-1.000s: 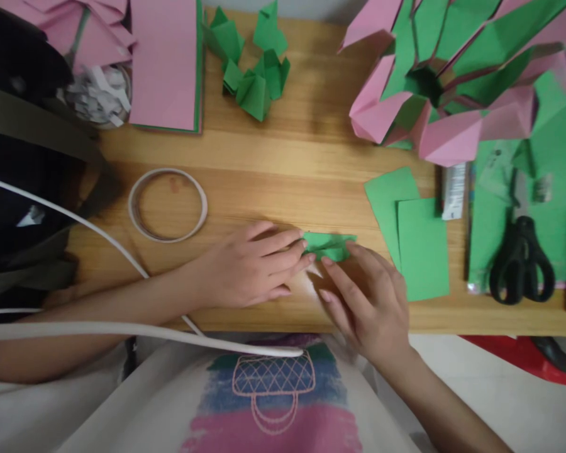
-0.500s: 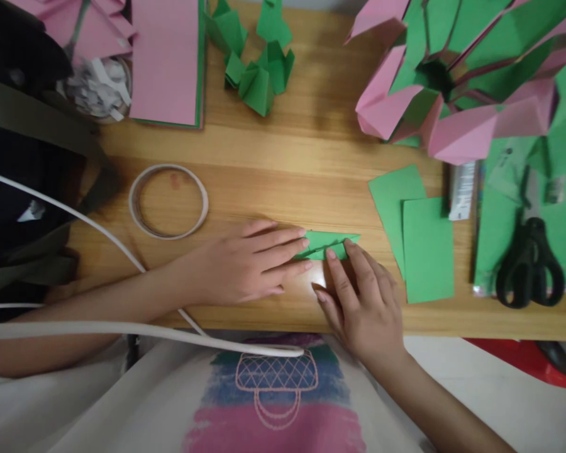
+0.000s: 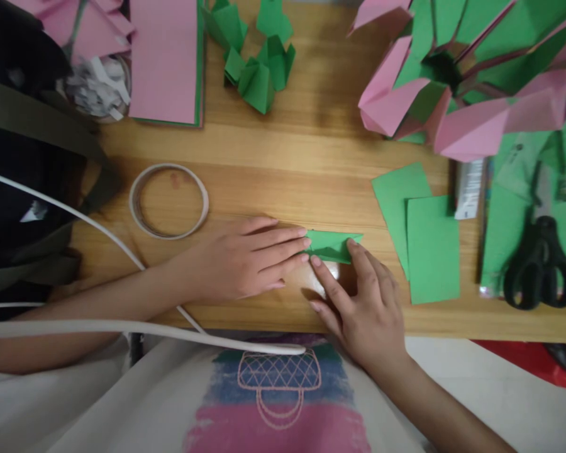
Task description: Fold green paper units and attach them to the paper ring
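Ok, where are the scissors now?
In the head view, the scissors lie at the far right on a green sheet, just right of the white tube.

Left hand (image 3: pixel 245 261) lies flat; right hand (image 3: pixel 368 302) arches, fingers spread.

The person wears a pale, off-white shirt (image 3: pixel 136 409) of plain, softly creased cloth. Across its front runs a painted-looking print in bands: a sliver of purple (image 3: pixel 311 338) near the surface's edge, then dark green (image 3: pixel 226 355), dusty blue (image 3: pixel 337 380) and a broad magenta-pink (image 3: pixel 245 435), with streaky, brushlike side edges. Over the blue, light pink lines draw a handbag (image 3: pixel 279 370), its rounded oblong body filled with a diamond lattice, its looped handle reaching into the pink. The left hand (image 3: pixel 238 258) and right hand (image 3: pixel 370 308) are bare, as are both forearms.
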`<state>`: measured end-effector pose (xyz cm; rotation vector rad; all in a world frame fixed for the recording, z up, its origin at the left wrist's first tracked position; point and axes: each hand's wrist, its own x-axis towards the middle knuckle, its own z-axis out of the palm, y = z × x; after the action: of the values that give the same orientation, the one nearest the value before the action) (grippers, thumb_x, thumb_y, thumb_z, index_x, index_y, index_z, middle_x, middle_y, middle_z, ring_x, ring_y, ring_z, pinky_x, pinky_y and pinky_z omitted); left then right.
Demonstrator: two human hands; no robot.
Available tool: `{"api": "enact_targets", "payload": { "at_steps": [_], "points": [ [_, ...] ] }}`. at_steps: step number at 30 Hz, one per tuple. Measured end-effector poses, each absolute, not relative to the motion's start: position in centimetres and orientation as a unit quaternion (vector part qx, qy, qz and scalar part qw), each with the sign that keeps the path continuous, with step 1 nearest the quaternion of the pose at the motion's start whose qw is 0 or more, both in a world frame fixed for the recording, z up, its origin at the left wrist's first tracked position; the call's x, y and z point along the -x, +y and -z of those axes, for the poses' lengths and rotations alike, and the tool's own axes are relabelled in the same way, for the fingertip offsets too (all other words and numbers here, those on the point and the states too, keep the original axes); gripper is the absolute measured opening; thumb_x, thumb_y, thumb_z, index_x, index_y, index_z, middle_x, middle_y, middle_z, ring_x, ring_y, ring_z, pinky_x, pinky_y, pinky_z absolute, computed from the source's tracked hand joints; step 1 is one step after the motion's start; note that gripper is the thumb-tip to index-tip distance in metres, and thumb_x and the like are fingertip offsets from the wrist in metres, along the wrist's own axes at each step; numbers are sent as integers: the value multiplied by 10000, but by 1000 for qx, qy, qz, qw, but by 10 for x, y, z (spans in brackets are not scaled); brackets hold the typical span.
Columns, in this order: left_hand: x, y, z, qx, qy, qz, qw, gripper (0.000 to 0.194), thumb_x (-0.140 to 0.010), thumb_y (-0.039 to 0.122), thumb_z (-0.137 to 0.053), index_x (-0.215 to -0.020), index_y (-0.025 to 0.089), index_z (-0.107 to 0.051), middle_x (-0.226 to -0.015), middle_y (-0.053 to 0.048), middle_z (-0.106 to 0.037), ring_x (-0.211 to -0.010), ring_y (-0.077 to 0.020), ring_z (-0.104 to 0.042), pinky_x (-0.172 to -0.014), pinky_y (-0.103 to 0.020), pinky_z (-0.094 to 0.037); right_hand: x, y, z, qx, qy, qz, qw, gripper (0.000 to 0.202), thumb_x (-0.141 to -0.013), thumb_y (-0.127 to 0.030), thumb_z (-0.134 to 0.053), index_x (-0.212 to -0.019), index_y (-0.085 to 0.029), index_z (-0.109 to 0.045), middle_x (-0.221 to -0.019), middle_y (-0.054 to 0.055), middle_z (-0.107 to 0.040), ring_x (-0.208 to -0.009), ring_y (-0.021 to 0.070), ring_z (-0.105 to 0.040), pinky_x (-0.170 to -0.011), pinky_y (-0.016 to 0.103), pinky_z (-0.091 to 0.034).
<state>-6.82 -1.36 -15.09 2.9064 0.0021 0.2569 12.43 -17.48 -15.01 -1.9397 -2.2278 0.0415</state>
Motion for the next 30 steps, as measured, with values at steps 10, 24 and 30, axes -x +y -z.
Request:
{"api": "enact_targets", "payload": {
  "at_steps": [10,24,30],
  "points": [
    [57,-11,150,-957,94,-143,234,232,-980,260,-508,-1125,137,-642,-1099,-81,-733,-1087,-212,-633,-964,-362,-492,-122,-174,153,659,-748,6,86,526,-910,-487,-557,-1361,-219,-530,-1364,223,-503,-1221,343,-535,-953,491,-483],
    [44,-11,151,-966,98,-172,166,199,-960,236,-530,-820,149,-641,-938,-66,-710,-919,-198,-618,-853,-342,-544,-122,-174,154,654,-749,3,108,511,-923,-458,-546,-1363,-199,-536,-1359,252,-506,-1222,350,-532,-952,506,-477],
    [47,-20,152,-967,123,-176,138,163,-950,261,-567,-854,150,-637,-957,-67,-717,-931,-211,-627,-826,-362,-540,-121,-175,156,660,-741,-9,125,529,-917,-445,-565,-1394,-222,-512,-1429,214,-483,-1245,343,-518,-983,509,-458]
  ]
}}
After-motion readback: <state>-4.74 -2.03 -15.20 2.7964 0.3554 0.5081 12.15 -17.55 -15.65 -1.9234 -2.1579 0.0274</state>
